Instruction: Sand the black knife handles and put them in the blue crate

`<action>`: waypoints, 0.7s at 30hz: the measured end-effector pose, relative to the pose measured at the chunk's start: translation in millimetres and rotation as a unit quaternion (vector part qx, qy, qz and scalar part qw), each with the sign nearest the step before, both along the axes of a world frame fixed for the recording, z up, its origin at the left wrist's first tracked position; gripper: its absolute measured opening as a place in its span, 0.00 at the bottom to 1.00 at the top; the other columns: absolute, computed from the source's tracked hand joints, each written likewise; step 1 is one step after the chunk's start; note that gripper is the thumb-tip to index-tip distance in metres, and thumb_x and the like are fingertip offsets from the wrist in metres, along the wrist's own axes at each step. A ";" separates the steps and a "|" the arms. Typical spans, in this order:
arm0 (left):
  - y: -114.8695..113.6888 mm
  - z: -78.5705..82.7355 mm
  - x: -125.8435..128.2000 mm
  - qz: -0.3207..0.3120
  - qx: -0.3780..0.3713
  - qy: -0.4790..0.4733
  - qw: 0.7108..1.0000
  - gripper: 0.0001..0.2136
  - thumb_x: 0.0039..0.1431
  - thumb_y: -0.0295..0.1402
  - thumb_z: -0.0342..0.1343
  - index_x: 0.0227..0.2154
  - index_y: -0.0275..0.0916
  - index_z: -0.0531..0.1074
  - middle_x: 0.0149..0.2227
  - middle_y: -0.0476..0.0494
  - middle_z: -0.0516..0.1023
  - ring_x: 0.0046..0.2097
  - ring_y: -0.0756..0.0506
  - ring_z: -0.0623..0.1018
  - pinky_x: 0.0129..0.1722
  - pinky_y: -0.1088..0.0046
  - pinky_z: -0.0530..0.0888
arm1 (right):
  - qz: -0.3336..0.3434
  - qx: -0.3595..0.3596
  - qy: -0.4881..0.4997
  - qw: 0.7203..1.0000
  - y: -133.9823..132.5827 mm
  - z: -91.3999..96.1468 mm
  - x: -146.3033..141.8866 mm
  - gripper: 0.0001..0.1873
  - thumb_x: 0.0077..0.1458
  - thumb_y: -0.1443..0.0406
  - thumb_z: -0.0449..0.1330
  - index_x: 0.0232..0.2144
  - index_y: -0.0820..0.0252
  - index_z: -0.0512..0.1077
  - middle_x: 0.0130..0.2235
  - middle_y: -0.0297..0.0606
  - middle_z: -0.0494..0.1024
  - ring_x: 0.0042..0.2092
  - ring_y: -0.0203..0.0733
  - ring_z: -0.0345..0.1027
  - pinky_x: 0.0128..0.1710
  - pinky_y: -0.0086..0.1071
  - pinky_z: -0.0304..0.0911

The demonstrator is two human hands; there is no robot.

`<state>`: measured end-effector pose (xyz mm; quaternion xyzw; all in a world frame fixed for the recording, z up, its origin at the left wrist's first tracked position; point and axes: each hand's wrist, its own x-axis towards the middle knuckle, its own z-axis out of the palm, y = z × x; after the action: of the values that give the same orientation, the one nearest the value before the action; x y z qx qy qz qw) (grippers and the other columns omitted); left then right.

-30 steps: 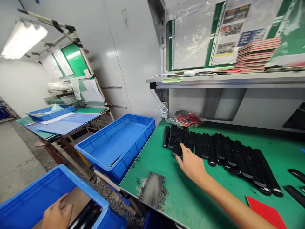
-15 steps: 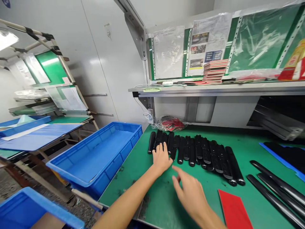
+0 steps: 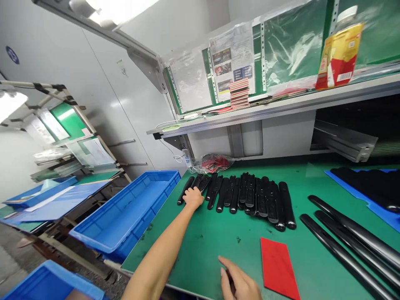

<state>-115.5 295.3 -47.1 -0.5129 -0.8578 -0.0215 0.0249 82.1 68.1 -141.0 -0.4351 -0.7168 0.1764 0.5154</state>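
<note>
A row of several black remote-control-like pieces (image 3: 250, 198) lies side by side on the green bench mat (image 3: 218, 241). My left hand (image 3: 193, 196) reaches out to the row's left end and rests on the leftmost pieces, fingers curled over them. My right hand (image 3: 239, 283) sits low near the mat's front edge, fingers bent, with something small and dark under the palm that I cannot make out. A red card (image 3: 278, 266) lies flat just right of that hand.
Long black strips (image 3: 346, 241) lie at the right. A blue tray (image 3: 368, 191) with black parts is at far right. An open blue crate (image 3: 131, 208) stands left of the bench; another crate (image 3: 46, 283) is lower left. A bag of red parts (image 3: 212, 162) lies by the back wall.
My left hand slid further left along the row's end. My right hand drew back toward the bench's front edge. The view tilted up and to the right.
</note>
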 end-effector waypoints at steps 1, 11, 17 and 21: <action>-0.7 0.5 -0.1 0.004 -0.004 0.000 1.000 0.21 0.65 0.39 0.59 0.58 0.38 0.68 0.60 0.36 0.69 0.58 0.36 0.72 0.55 0.50 0.73 | 0.001 0.001 0.004 1.000 -0.7 0.8 1.4 0.24 0.75 0.54 0.44 0.49 0.55 0.78 0.44 0.37 0.82 0.41 0.46 0.79 0.39 0.28 0.75; -17.5 17.4 -12.3 -0.003 -0.002 -0.047 0.999 0.20 0.65 0.39 0.59 0.56 0.37 0.69 0.55 0.37 0.73 0.53 0.39 0.76 0.52 0.53 0.75 | 0.018 0.023 0.010 1.000 -1.6 0.8 1.9 0.23 0.75 0.60 0.43 0.50 0.59 0.77 0.46 0.38 0.81 0.44 0.45 0.78 0.42 0.30 0.74; -37.6 34.2 -28.7 -0.043 0.067 -0.137 0.987 0.19 0.66 0.39 0.59 0.56 0.38 0.69 0.54 0.38 0.74 0.52 0.39 0.76 0.51 0.53 0.76 | 0.016 0.042 -0.018 0.999 0.1 1.4 8.3 0.22 0.75 0.60 0.44 0.49 0.59 0.77 0.45 0.38 0.81 0.43 0.45 0.79 0.41 0.29 0.75; -78.7 64.8 -73.6 -0.108 0.129 -0.234 0.957 0.20 0.64 0.39 0.60 0.55 0.36 0.69 0.51 0.38 0.76 0.49 0.41 0.78 0.51 0.56 0.76 | 0.026 0.047 -0.042 0.998 -0.2 4.5 15.7 0.19 0.74 0.60 0.47 0.51 0.58 0.76 0.48 0.37 0.80 0.46 0.46 0.78 0.44 0.31 0.75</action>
<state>-189.1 216.7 17.7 -0.5754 -0.7690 -0.2545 -0.1131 97.8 67.9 -136.5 -0.3986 -0.7567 0.1369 0.4999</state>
